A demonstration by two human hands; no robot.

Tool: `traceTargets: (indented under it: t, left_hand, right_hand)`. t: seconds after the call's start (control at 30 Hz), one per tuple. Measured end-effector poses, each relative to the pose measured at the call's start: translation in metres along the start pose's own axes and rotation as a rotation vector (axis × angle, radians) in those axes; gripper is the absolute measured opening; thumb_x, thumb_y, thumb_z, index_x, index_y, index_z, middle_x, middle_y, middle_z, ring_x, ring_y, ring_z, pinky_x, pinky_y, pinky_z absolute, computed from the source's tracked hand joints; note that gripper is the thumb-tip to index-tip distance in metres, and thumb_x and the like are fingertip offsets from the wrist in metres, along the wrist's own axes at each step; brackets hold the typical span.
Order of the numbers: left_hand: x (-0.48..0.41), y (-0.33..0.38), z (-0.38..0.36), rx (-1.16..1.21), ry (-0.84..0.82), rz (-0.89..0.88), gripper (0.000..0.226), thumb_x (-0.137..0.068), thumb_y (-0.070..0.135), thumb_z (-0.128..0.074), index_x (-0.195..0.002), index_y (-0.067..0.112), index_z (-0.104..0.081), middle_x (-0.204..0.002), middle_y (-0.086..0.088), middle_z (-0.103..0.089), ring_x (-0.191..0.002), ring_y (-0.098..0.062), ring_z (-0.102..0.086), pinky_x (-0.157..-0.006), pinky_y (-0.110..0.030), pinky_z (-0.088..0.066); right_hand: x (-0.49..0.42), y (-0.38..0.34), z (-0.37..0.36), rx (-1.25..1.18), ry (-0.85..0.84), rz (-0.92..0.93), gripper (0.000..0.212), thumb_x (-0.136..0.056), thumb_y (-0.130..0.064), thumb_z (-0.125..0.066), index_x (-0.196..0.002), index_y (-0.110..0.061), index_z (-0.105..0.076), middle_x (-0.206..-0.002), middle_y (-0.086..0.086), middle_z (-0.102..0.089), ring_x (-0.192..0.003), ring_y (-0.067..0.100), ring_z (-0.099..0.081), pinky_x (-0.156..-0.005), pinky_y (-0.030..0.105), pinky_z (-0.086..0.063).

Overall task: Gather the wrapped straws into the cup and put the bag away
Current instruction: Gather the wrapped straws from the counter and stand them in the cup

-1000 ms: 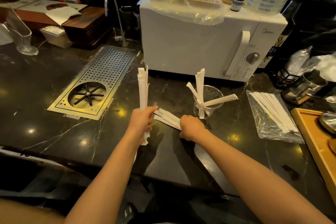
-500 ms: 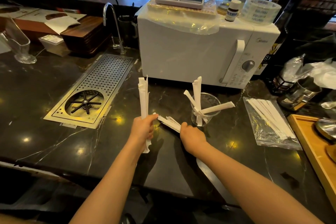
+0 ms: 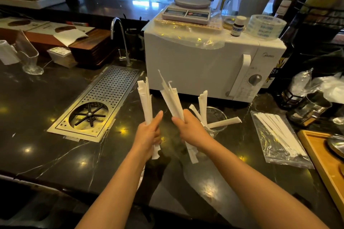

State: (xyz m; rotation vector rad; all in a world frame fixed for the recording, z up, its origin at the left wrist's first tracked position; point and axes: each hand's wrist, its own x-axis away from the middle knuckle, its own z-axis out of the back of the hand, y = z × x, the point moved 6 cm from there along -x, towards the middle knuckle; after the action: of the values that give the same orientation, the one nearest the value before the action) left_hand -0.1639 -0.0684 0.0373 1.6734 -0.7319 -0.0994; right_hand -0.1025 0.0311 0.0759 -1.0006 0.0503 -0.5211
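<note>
Both fists are closed around straws: the left hand (image 3: 149, 134) grips one upright bundle of wrapped straws (image 3: 145, 102), the right hand (image 3: 189, 128) a second bunch (image 3: 172, 101) tilted toward it, probably to merge them into one batch for the glass cup (image 3: 216, 119) just behind, which already holds a few. The plastic bag (image 3: 279, 145), with straws inside, lies to the right on the dark marble counter (image 3: 46, 145), in front of a white microwave (image 3: 204, 69) in a bar-type room.
</note>
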Motion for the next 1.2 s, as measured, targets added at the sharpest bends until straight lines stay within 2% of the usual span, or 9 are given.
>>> traceTargets:
  t: [0.1, 0.2, 0.33, 0.4, 0.5, 0.6, 0.67, 0.87, 1.2]
  left_hand:
    - [0.007, 0.016, -0.013, 0.100, -0.063, -0.073, 0.031, -0.085, 0.038, -0.048, -0.064, 0.016, -0.049, -0.028, 0.005, -0.040, -0.026, -0.004, -0.036, -0.032, -0.013, -0.031]
    - [0.012, 0.027, -0.023, 0.117, -0.089, -0.133, 0.029, -0.086, 0.036, -0.045, -0.092, 0.009, -0.055, -0.039, 0.006, -0.053, -0.029, -0.004, -0.046, -0.035, -0.011, -0.038]
    - [0.013, 0.035, -0.028, 0.065, -0.057, -0.183, 0.037, -0.085, 0.029, -0.051, -0.114, 0.007, -0.048, -0.077, -0.004, -0.059, -0.064, -0.010, -0.063, -0.056, -0.019, -0.051]
    - [0.013, 0.036, -0.029, 0.048, -0.025, -0.187, 0.035, -0.082, 0.027, -0.055, -0.112, 0.009, -0.049, -0.086, -0.005, -0.061, -0.081, -0.014, -0.062, -0.071, -0.026, -0.052]
    - [0.013, 0.035, -0.032, 0.051, -0.009, -0.169, 0.032, -0.081, 0.022, -0.058, -0.110, 0.007, -0.054, -0.087, -0.006, -0.061, -0.085, -0.015, -0.061, -0.077, -0.028, -0.051]
    - [0.014, 0.035, -0.037, 0.092, -0.036, -0.155, 0.011, -0.081, 0.018, -0.056, -0.091, 0.021, -0.061, -0.090, -0.004, -0.061, -0.090, -0.015, -0.060, -0.083, -0.030, -0.050]
    - [0.014, 0.036, -0.040, 0.097, -0.049, -0.153, 0.012, -0.081, 0.018, -0.056, -0.086, 0.026, -0.063, -0.093, -0.004, -0.061, -0.094, -0.017, -0.059, -0.087, -0.034, -0.049]
    - [0.013, 0.035, -0.043, 0.102, -0.061, -0.116, 0.015, -0.083, 0.016, -0.055, -0.085, 0.027, -0.065, -0.094, -0.001, -0.063, -0.096, -0.015, -0.058, -0.094, -0.040, -0.044]
    - [0.015, 0.031, -0.043, 0.158, -0.042, -0.097, 0.014, -0.082, 0.015, -0.056, -0.093, 0.016, -0.064, -0.096, -0.006, -0.062, -0.103, -0.021, -0.057, -0.096, -0.041, -0.044]
  right_hand:
    - [0.004, -0.015, -0.006, -0.114, -0.050, 0.072, 0.029, -0.094, -0.030, -0.041, -0.114, -0.008, -0.043, -0.092, 0.002, -0.049, -0.084, 0.014, -0.052, -0.072, 0.028, -0.047]
    - [0.006, -0.026, -0.010, -0.223, -0.078, 0.116, 0.031, -0.095, -0.031, -0.040, -0.116, -0.009, -0.044, -0.097, 0.005, -0.055, -0.084, 0.012, -0.057, -0.072, 0.023, -0.051]
    - [0.007, -0.035, -0.007, -0.239, -0.062, 0.155, 0.035, -0.096, -0.029, -0.038, -0.123, -0.007, -0.041, -0.106, 0.007, -0.057, -0.085, 0.010, -0.059, -0.067, 0.017, -0.051]
    - [0.006, -0.037, -0.006, -0.178, -0.059, 0.186, 0.035, -0.096, -0.021, -0.038, -0.128, -0.007, -0.039, -0.119, 0.012, -0.054, -0.103, 0.020, -0.058, -0.078, 0.021, -0.049]
    - [0.002, -0.037, -0.007, -0.088, -0.064, 0.192, 0.036, -0.094, -0.013, -0.041, -0.129, -0.009, -0.038, -0.126, 0.015, -0.050, -0.116, 0.028, -0.052, -0.087, 0.027, -0.047]
    - [-0.001, -0.032, -0.005, 0.005, -0.070, 0.175, 0.039, -0.093, -0.015, -0.043, -0.131, -0.012, -0.034, -0.130, 0.016, -0.045, -0.118, 0.030, -0.050, -0.094, 0.035, -0.048]
    - [0.000, -0.031, -0.003, 0.056, -0.062, 0.176, 0.040, -0.094, -0.018, -0.042, -0.132, -0.012, -0.032, -0.135, 0.014, -0.042, -0.119, 0.030, -0.049, -0.097, 0.037, -0.046]
    - [0.004, -0.032, -0.001, 0.269, -0.032, 0.225, 0.044, -0.093, -0.018, -0.044, -0.134, -0.006, -0.031, -0.134, 0.016, -0.040, -0.122, 0.031, -0.046, -0.103, 0.039, -0.042]
    - [0.010, -0.027, 0.000, 0.158, -0.073, 0.194, 0.046, -0.096, -0.025, -0.039, -0.139, -0.013, -0.026, -0.144, 0.009, -0.030, -0.125, 0.027, -0.045, -0.105, 0.037, -0.042]
